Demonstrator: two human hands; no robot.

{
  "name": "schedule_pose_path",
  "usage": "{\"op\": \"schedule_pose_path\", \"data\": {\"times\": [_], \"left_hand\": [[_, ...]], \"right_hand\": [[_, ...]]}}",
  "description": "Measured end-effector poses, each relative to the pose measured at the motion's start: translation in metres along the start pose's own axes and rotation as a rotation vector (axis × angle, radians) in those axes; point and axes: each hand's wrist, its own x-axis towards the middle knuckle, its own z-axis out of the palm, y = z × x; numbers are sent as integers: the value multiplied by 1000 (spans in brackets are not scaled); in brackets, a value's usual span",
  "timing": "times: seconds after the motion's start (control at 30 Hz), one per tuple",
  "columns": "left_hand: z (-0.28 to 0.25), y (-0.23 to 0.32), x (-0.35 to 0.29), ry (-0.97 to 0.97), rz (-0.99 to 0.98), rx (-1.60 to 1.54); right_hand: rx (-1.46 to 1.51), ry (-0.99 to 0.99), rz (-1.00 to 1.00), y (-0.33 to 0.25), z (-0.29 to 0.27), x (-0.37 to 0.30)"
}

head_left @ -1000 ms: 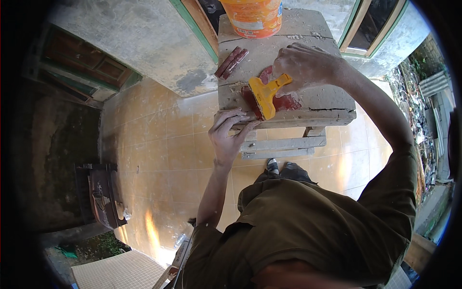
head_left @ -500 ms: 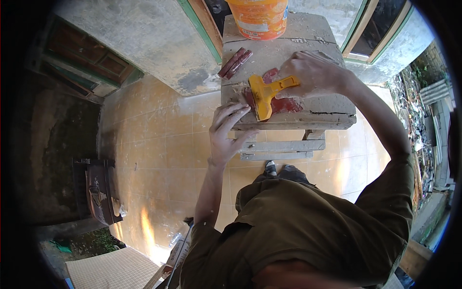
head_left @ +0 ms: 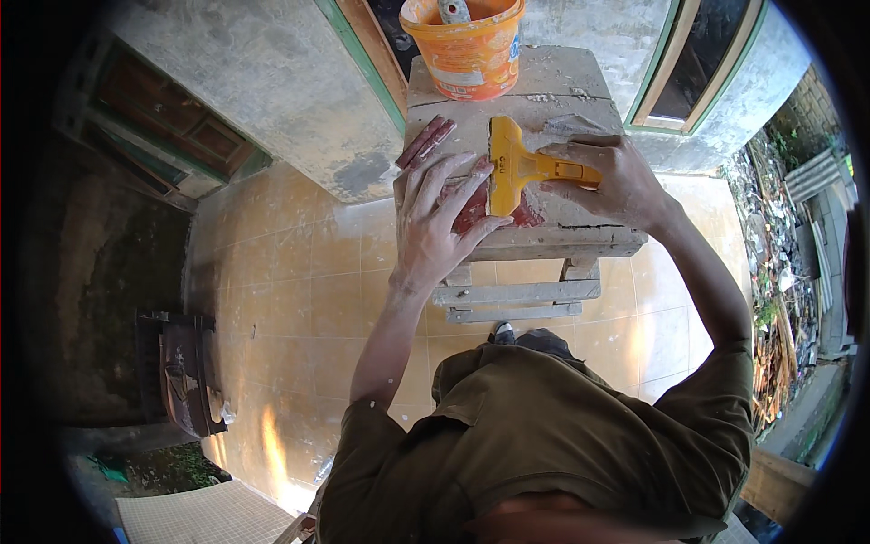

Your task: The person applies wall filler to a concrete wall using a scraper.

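Note:
My right hand (head_left: 623, 181) is closed round the handle of a yellow plastic scraper (head_left: 513, 172), its wide edge facing left. At that edge is my left hand (head_left: 433, 218), fingers spread, with the thumb and fingertips at or touching the blade. Beneath the scraper and my left fingers lies a flat dark red piece (head_left: 526, 216), partly hidden by both. The piece rests on a worn, dusty wooden bench (head_left: 580, 213). Two narrow dark red strips (head_left: 426, 142) lie together just beyond my left fingertips.
An orange bucket (head_left: 467, 63) stands at the bench's far end with a whitish-handled tool (head_left: 453, 11) in it. A smear of grey paste (head_left: 573, 124) lies beyond my right hand. Tiled floor (head_left: 308, 272) surrounds the bench; a grey wall (head_left: 263, 82) rises at the far left.
The scraper has turned, its handle now pointing right, and has shifted away from the near edge. My left hand has moved forward over the bench to the blade. The view has shifted slightly.

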Motion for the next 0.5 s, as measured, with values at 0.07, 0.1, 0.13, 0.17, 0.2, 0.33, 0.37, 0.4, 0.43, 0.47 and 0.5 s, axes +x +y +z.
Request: {"op": "schedule_pose_path", "data": {"times": [0.07, 0.1, 0.13, 0.17, 0.2, 0.33, 0.37, 0.4, 0.43, 0.47, 0.5], "left_hand": [[-1, 5, 4, -13, 23, 61], [-1, 6, 5, -14, 27, 62], [-2, 7, 6, -15, 60, 84], [-3, 8, 7, -16, 92, 107], [-4, 10, 8, -18, 97, 106], [-7, 14, 11, -17, 103, 119], [-7, 14, 12, -17, 112, 131], [-9, 14, 12, -15, 112, 133], [-10, 15, 12, -7, 119, 138], [-11, 16, 12, 2, 126, 142], [-11, 16, 12, 1, 126, 143]], "right_hand": [[-13, 22, -5, -1, -4, -5], [-18, 24, -1, -2, -6, -7], [-22, 26, 3, -3, -8, -9], [-22, 29, 4, -4, -9, -10], [-23, 40, -2, -4, -10, -12], [-27, 63, -24, -7, -15, -13], [-25, 63, -23, -6, -15, -14], [-24, 73, -21, -7, -14, -14], [-23, 82, -19, -8, -14, -14], [-23, 82, -22, -8, -14, -14], [-23, 75, -10, -7, -14, -14]]}}
